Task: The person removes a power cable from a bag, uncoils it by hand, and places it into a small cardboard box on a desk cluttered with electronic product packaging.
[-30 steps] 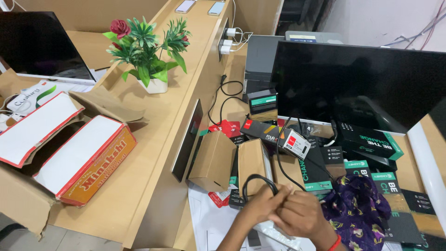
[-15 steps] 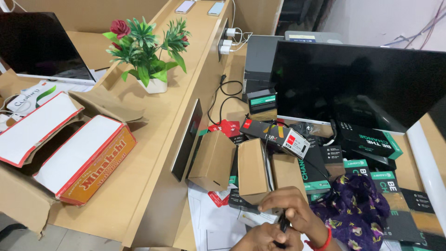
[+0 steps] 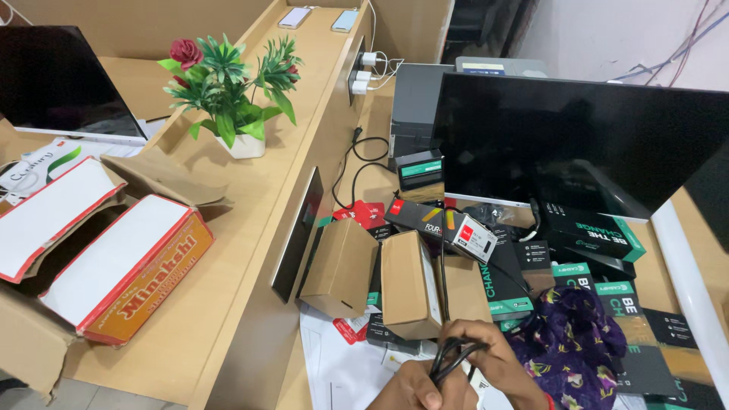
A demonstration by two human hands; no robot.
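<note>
Gripping a looped black cable [image 3: 454, 354], both hands.

We see an evenly lit indoor scene, bright without harshness, the light seeming to fall from above. The potted plant [image 3: 228, 91] throws a soft shadow onto the wooden counter [image 3: 250, 197]. The wall at the upper right is nearly washed out. The dark monitor screen [image 3: 562, 144] shows only faint, dull reflections, no hard glare. Focus is sharp across most of the frame; our hands at the bottom edge look slightly soft. Straight edges bow a little near the borders, a wide-angle effect.
</note>
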